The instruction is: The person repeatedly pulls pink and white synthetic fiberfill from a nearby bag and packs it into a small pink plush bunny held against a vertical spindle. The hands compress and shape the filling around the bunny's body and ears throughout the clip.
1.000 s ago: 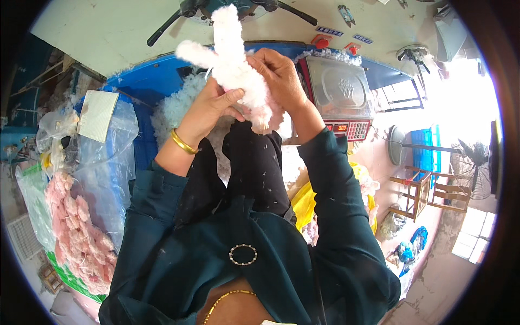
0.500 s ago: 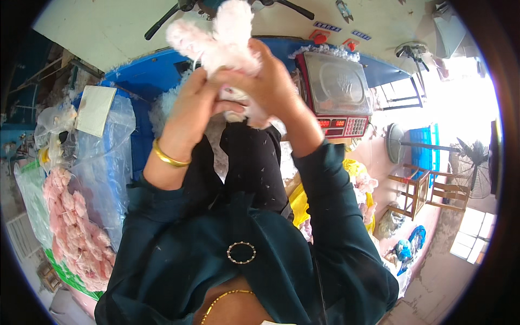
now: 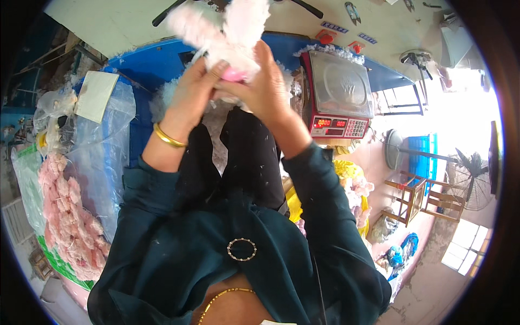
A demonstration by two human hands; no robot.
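Above my knees I hold a fluffy pale pink plush toy (image 3: 223, 47), blurred by motion. Two long ear-like parts point away from me, and a brighter pink patch shows near its lower end. My left hand (image 3: 190, 93) is closed on its left side, with the thumb pressed against the plush. Around its right side my right hand (image 3: 266, 89) is closed, and the fingers of both hands meet beneath it. Part of the toy's underside is hidden by my fingers.
Ahead is a table with snips (image 3: 353, 13) on it; below its edge is a blue bin (image 3: 142, 111) with white fluff. A red scale (image 3: 310, 89) stands right. Pink plush pieces (image 3: 70, 216) lie left, a yellow bag (image 3: 346, 169) right, wooden stools (image 3: 407, 197) beyond.
Both hands have shifted slightly upward in the picture and turned the plush toy. Its paler lower part has gone from sight, and the bright pink patch shows more.
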